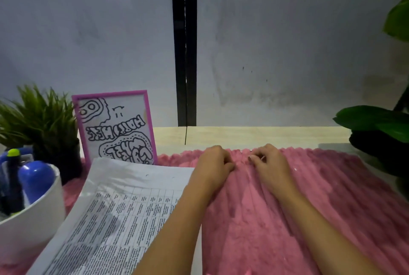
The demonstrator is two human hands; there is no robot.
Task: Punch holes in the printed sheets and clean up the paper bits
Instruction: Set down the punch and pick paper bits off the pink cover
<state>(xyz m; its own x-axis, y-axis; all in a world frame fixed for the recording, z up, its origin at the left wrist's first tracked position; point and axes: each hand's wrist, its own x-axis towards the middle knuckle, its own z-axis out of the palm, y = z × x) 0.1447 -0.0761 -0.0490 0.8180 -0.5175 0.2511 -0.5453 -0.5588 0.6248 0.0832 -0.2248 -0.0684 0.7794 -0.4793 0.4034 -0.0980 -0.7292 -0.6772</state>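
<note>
Nearest us, the stack of printed sheets [115, 212] overlaps the left edge of the pink ribbed cloth [276, 219], with a white tub [33, 226] of markers [36, 180] just beyond that edge. Farther up the cloth, our left hand [215, 160] and right hand [270, 160] rest close together, fingers curled down into the pile; we cannot tell whether either pinches anything. A few white paper bits [295, 169] dot the cloth near its far edge. Behind the cloth's far left corner stands a pink-framed drawing [115, 126].
</note>
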